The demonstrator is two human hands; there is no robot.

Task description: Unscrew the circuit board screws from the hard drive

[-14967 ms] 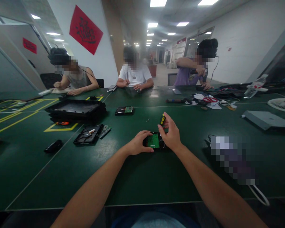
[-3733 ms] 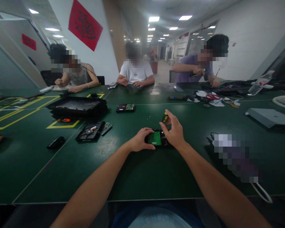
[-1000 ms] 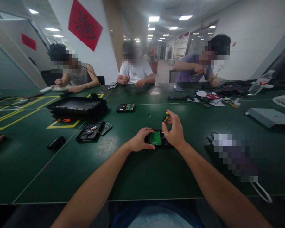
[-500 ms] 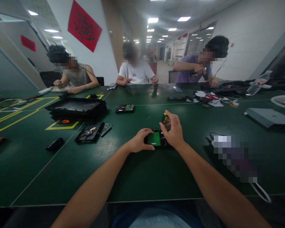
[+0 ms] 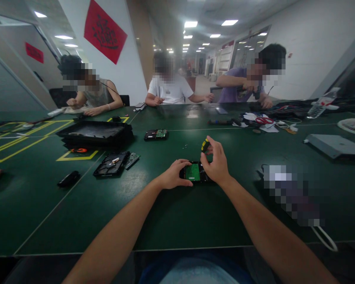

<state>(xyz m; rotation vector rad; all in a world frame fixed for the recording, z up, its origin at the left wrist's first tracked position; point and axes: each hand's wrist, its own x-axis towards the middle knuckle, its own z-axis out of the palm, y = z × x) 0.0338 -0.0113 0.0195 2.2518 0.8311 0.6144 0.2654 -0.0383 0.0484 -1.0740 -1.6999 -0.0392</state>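
Note:
A hard drive [image 5: 193, 172] with a green circuit board facing up lies flat on the green table in front of me. My left hand [image 5: 176, 174] grips its left end, thumb along the near edge and fingers over the far edge. In my right hand [image 5: 216, 163] is a screwdriver with a short yellow and black handle [image 5: 205, 145], held upright by thumb and fingertips over the drive's right part. The screwdriver's tip is hidden by my hand. Several tiny screws [image 5: 185, 146] lie on the table just beyond the drive.
Another hard drive [image 5: 156, 135] lies farther off. To the left are an opened black casing [image 5: 111, 163], a loose circuit board [image 5: 132, 161], a black object [image 5: 69, 179] and stacked black trays [image 5: 96, 132]. A grey metal box [image 5: 335, 146] stands right. Three people sit across the table.
My right fingers have shifted on the screwdriver, and more of its handle shows upright. The left hand and the drive stay put. The middle person's arm has stretched out to the right.

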